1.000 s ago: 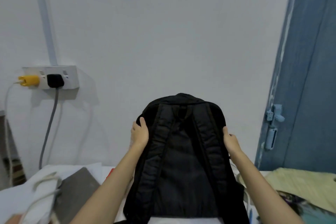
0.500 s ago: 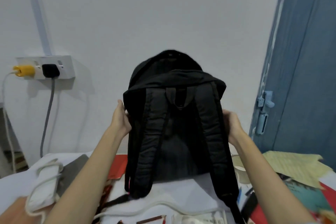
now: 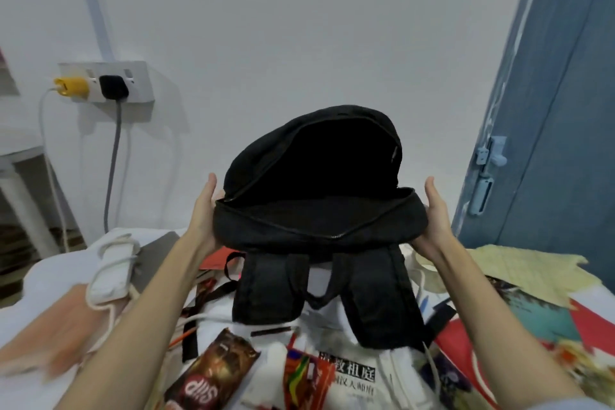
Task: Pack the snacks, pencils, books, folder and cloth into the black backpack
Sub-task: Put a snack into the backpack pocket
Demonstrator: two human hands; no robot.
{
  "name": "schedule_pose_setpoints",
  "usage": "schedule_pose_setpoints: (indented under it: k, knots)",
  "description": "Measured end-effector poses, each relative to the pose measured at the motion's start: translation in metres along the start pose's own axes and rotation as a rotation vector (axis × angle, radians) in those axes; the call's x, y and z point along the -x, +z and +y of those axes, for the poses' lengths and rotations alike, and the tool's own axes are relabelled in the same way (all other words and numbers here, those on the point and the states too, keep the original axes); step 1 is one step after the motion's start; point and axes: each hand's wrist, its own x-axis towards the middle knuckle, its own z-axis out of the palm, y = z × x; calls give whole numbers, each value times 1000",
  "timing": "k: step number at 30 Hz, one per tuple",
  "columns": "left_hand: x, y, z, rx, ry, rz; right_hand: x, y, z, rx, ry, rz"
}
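Note:
I hold the black backpack [image 3: 319, 220] up over the bed, its unzipped mouth facing me and its straps hanging down. My left hand [image 3: 202, 210] grips its left side and my right hand [image 3: 436, 213] grips its right side, thumbs up and fingers hidden behind the fabric. Below lie a brown snack packet [image 3: 213, 373], a red striped snack packet [image 3: 306, 376], an orange pencil [image 3: 184, 337], colourful books [image 3: 539, 323] at the right and a pale yellow cloth [image 3: 519, 268] beyond them.
A white printed fabric [image 3: 352, 373] covers the bed's middle. A white adapter wrapped in cable [image 3: 113, 270] and a grey flat item [image 3: 156, 243] lie at the left. A wall socket [image 3: 103, 81] with plugs is at the back left, a blue door [image 3: 549, 110] at the right.
The backpack has tipped its top toward me, so its open mouth now shows instead of its back panel. Both hands stay on its sides. My view has dropped toward the bed.

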Motion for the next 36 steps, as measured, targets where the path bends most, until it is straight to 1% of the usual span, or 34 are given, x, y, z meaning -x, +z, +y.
schedule_pose_setpoints:
  k: [2, 3, 4, 6, 8, 9, 10, 12, 13, 15, 17, 20, 24, 27, 29, 32, 34, 36]
  knots:
    - [12, 2, -9, -115, 8, -58, 10, -6, 5, 56, -6, -12]
    - [17, 5, -12, -200, 26, -103, 12, -9, 9, 102, 5, -3]
    - [26, 10, -17, -303, 48, -116, 15, -12, 13, 155, 11, -2]
    - [32, 10, -28, -505, 69, -35, 26, -13, 23, 231, 18, -39]
    - [36, 1, -39, -639, 60, -2, 36, -17, 30, 312, 54, -81]
    - [36, -7, -44, -650, 75, -5, 42, -17, 33, 346, 42, -115]
    - [36, -16, -49, -610, 91, -4, 48, -16, 37, 388, 6, -118]
    - [47, -30, -58, -512, 114, -10, 60, -10, 49, 454, -59, -71]
    - [53, -38, -65, -507, 107, -20, 70, -9, 57, 471, -69, -29]
    - [59, -56, -78, -521, 107, 3, 78, -11, 82, 540, -33, 1]
    - [65, -72, -92, -567, 68, -4, 94, -13, 104, 638, -15, 53]
    - [76, -87, -110, -663, 54, -13, 112, -11, 126, 789, -58, 66]
    - [85, -96, -119, -795, 94, -27, 137, -5, 130, 969, -93, 160]
    - [95, -91, -120, -855, 111, -30, 158, -4, 133, 1045, -139, 228]
    - [102, -86, -123, -918, 138, -35, 170, -5, 135, 1052, -160, 274]
    - [110, -87, -127, -965, 161, -25, 186, -2, 134, 1052, -177, 280]
    - [115, -89, -125, -896, 100, 29, 193, 2, 131, 1071, -204, 267]
    - [120, -91, -119, -742, 19, 85, 203, 10, 126, 1094, -231, 232]
